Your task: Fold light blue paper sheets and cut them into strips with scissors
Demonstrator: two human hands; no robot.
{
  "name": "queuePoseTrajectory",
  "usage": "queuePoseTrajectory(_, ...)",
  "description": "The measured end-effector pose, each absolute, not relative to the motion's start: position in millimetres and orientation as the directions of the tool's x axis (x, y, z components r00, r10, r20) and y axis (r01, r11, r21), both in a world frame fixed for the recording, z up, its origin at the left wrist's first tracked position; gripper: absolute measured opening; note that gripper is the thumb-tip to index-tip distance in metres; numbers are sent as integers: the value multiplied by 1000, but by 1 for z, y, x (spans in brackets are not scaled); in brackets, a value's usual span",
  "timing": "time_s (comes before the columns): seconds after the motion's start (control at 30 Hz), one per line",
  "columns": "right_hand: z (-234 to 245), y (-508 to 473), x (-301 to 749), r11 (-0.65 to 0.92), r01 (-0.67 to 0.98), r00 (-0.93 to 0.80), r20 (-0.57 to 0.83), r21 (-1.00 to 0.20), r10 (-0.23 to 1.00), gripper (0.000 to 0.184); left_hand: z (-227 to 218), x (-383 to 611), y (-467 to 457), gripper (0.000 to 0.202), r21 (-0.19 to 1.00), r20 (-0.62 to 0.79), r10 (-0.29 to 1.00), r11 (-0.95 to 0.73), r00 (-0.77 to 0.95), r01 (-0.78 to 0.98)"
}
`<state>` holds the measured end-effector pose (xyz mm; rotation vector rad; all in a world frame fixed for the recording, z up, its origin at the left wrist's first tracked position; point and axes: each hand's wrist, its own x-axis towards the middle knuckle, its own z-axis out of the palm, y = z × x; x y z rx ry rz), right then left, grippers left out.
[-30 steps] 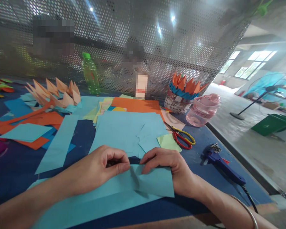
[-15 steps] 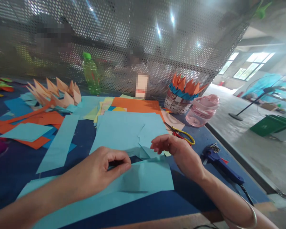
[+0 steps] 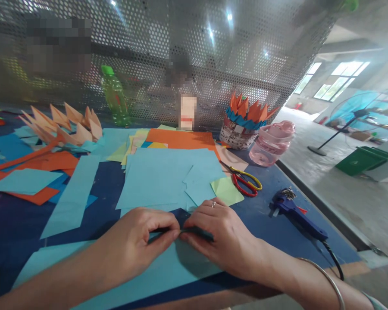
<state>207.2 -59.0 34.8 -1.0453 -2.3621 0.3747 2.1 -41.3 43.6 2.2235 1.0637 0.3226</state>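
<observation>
A large light-blue sheet of paper [image 3: 142,277] lies along the table's front edge, partly under my forearms. My left hand [image 3: 145,234] pinches the far edge of this paper between thumb and fingers. Right beside it, my right hand [image 3: 218,234] pinches the same edge, so the fingertips of both hands nearly meet. The part of the edge inside the fingers is hidden. Just beyond my hands is a stack of light-blue sheets [image 3: 155,176] with cut pieces on top, and a pale green piece of paper [image 3: 228,190] lies beside it.
Yellow-and-red-handled scissors [image 3: 245,185] and a blue glue gun [image 3: 299,219] with a cord lie at right. A pink bottle [image 3: 271,144], a paper-topped basket [image 3: 242,125], a peach paper crown [image 3: 67,125] and a green bottle [image 3: 115,97] stand before a perforated metal screen [image 3: 142,56].
My right hand has come down and left from above the paper and now pinches its edge beside my left hand. The left hand keeps its pinch. The view has shifted slightly.
</observation>
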Motion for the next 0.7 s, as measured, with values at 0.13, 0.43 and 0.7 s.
queuePoseTrajectory(0.13,35,-58,210,668,595,-591,320,-447,741,7,44,2,-41,27,651,-65,758,-461,649,603)
queuePoseTrajectory(0.43,41,-54,214,702,582,-644,294,-411,706,17,47,2,-41,29,674,-108,767,-410,632,614)
queuePoseTrajectory(0.7,43,-49,224,630,585,-571,292,-511,767,15,59,-3,-35,32,688,-257,799,-244,544,683)
